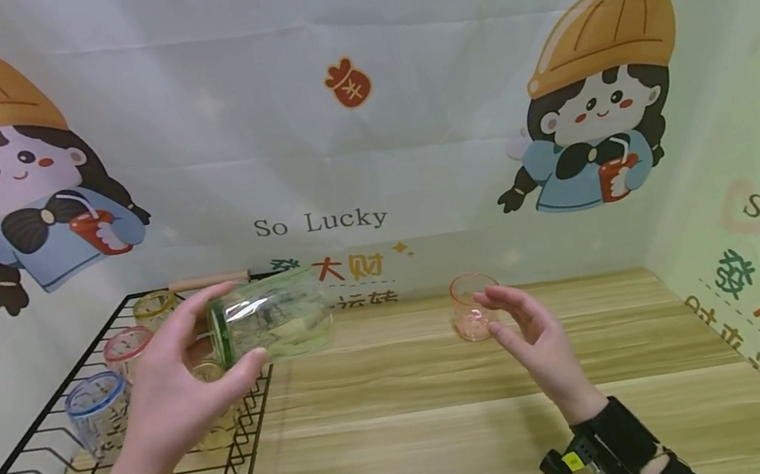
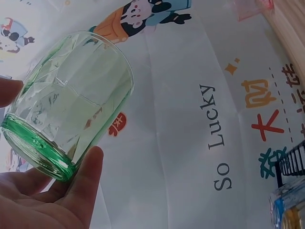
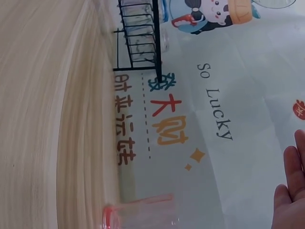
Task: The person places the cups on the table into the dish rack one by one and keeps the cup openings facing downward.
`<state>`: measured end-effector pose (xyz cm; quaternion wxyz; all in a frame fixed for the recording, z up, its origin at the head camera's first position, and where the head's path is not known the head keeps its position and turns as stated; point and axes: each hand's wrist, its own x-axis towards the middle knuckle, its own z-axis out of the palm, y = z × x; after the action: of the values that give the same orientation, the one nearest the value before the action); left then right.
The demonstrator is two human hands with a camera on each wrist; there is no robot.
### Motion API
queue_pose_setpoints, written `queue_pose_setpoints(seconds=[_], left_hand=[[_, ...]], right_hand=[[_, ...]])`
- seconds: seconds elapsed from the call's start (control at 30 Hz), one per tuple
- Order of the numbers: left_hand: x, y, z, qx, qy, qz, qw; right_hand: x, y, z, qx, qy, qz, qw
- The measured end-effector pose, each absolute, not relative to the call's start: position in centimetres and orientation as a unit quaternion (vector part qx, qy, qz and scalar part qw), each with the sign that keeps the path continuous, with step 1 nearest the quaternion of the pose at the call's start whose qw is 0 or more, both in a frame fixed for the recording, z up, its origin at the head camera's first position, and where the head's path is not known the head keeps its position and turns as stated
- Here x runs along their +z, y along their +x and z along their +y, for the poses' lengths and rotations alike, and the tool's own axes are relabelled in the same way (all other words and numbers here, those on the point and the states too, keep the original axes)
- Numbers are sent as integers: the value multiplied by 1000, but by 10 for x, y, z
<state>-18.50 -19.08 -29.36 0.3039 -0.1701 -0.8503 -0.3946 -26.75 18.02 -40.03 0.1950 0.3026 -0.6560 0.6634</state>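
My left hand (image 1: pixel 177 380) grips a clear green glass cup (image 1: pixel 276 317) near its thick base, above the right side of the rack. The cup lies tipped on its side, its mouth to the right. In the left wrist view, thumb and fingers pinch the base end of the cup (image 2: pixel 76 95). A pinkish-red glass cup (image 1: pixel 472 324) stands upright on the table toward the back. Beside it is my right hand (image 1: pixel 540 336), fingers extended, fingertips overlapping the cup's right edge in the head view. The right wrist view shows that hand (image 3: pixel 290 191) apart from the cup (image 3: pixel 143 212).
A black wire rack (image 1: pixel 16 453) with wooden handles stands on the left. In it are cups with a blue rim (image 1: pixel 97 393), a red rim (image 1: pixel 129 343) and a yellow rim (image 1: pixel 155 304), plus a yellowish cup (image 1: pixel 220 431) partly behind my left hand. A printed cloth (image 1: pixel 424 137) hangs behind the wooden table (image 1: pixel 386 454).
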Motion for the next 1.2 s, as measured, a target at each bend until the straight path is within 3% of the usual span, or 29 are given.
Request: queue_pose_setpoints(seconds=[1.2], left_hand=[[-301, -172, -234, -382, -103, -889, 230]], right_hand=[[-416, -277, 193, 605, 273, -721, 201]])
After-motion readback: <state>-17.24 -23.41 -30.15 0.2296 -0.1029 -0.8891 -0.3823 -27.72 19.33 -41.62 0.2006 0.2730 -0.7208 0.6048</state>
